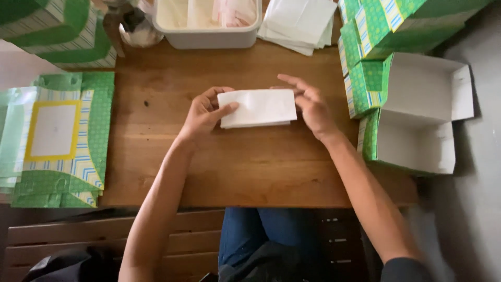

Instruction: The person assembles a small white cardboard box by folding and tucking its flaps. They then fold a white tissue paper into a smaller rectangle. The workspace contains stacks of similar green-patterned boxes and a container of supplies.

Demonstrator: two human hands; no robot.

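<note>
Both hands are up over the middle of the wooden table (250, 172), w/ a folded white paper (258, 108) held between them. It's a plain oblong, folded flat, no print on the side I can see, lower edge showing a thin second layer. The left hand (201, 114) is curled round its left end, thumb pressed on top and fingers tucked behind — a proper pinch. The right hand (311, 104) is at the right end, fingers stretched out and mostly open, tips touching the edge; can't tell whether it grips or only steadies.

Around it, pkgs by place:
- Far edge, centre: a white plastic tub (209, 36) w/ pale sheets inside, and just right of it a loose stack of white papers (300, 23).
- Beside the tub on the left, a shiny metal object (136, 31), partly cut off, hard to make out.
- Left side: flat unfolded carton blanks (78, 156), green w/ blue-and-yellow chevron stripes and a pale panel framed in yellow, piled on each other.
- Top left corner: made-up green boxes (57, 31), same pattern.
- Right side: an open box (417, 115) — green outside, plain white inside, lid flung back — and more green cartons (396, 26) stacked behind it.
</note>
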